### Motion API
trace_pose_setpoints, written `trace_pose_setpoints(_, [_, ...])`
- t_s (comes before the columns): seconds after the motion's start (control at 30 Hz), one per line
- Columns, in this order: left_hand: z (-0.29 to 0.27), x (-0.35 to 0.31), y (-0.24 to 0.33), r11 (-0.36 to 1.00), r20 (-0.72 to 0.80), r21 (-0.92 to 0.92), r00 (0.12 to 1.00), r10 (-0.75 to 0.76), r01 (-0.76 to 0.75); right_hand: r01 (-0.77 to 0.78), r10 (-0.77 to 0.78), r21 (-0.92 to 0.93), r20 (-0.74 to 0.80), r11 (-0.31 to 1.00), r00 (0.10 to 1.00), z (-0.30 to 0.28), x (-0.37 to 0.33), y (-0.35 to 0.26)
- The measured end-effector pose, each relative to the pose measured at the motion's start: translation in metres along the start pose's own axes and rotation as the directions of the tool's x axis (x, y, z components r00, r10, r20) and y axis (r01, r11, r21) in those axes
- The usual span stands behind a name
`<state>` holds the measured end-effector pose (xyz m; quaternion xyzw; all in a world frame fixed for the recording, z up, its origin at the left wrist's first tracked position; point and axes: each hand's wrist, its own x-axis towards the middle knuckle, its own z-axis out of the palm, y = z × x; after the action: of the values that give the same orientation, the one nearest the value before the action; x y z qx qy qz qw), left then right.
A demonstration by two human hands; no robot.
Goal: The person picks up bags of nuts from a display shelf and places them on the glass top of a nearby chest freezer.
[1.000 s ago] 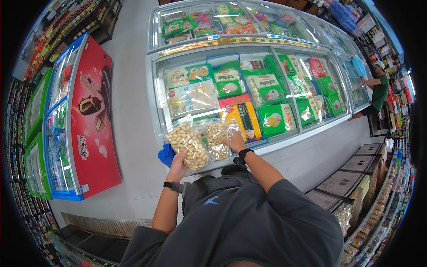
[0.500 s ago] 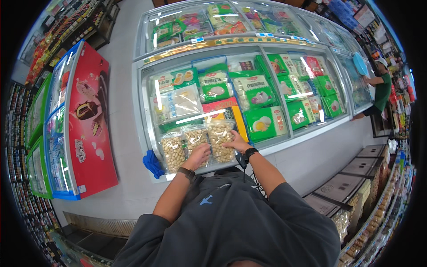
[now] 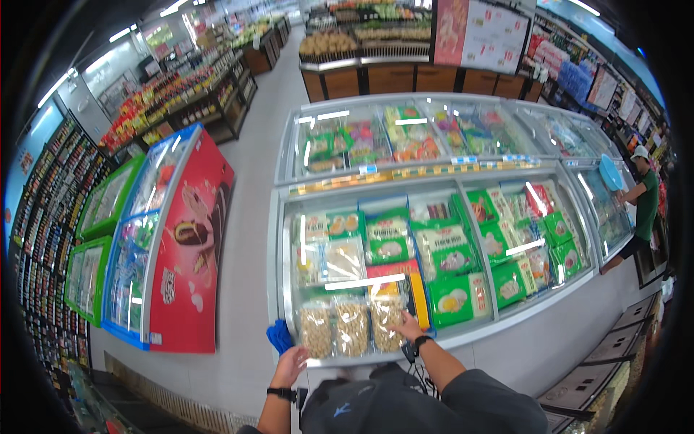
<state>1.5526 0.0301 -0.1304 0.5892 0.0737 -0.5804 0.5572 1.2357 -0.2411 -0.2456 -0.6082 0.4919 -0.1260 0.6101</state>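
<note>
Three clear bags of light tan nuts stand side by side along the near edge of a chest freezer: a left bag [image 3: 316, 330], a middle bag [image 3: 352, 329] and a right bag [image 3: 386, 325]. My right hand [image 3: 409, 328] grips the right bag at its right edge, thumb across the front. Just below the left bag's lower left corner is my left hand [image 3: 290, 364], holding nothing, its fingers loosely apart. Whether those fingertips touch the bag is unclear. A crumpled blue cloth [image 3: 279, 336] hangs at the freezer's near left corner, just above my left hand.
Green and white frozen food packs [image 3: 454, 300] lie under the freezer's glass [image 3: 506, 249]. A red-sided freezer [image 3: 191, 253] stands to the left across an aisle. At the far right, a person in green [image 3: 645, 199] stands beside a light-blue round object [image 3: 611, 173].
My left hand has moved from the middle bag leftward to the left bag's lower corner. My right hand stays at the right bag. The view has tilted up, showing more of the shop.
</note>
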Motion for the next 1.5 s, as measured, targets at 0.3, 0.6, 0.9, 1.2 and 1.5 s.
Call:
trace_pose_setpoints(0.3, [-0.016,-0.062,0.057,0.962,0.056,0.113,0.968,0.243,-0.248,-0.025,-0.148,-0.335,-0.481,0.942,0.864,0.010,-0.016,0.029])
trace_pose_setpoints(0.6, [-0.086,-0.064,0.016,0.901,0.134,0.364,0.971,0.198,-0.234,0.202,0.168,0.418,-0.693,0.885,0.701,-0.008,-0.126,0.022])
trace_pose_setpoints(0.9, [-0.051,-0.052,-0.020,0.799,0.273,0.581,0.962,-0.009,-0.157,0.386,0.142,0.388,-0.835,0.837,0.532,-0.056,-0.280,0.044])
trace_pose_setpoints(1.2, [0.134,-0.078,-0.098,0.592,0.566,0.701,0.815,-0.122,-0.398,0.421,0.255,0.346,-0.932,0.838,0.258,-0.130,-0.455,0.135])
trace_pose_setpoints(1.5, [0.331,-0.129,-0.273,0.499,0.627,0.764,0.654,-0.424,-0.410,0.413,0.316,0.172,-0.897,0.894,-0.311,-0.203,-0.708,0.278])
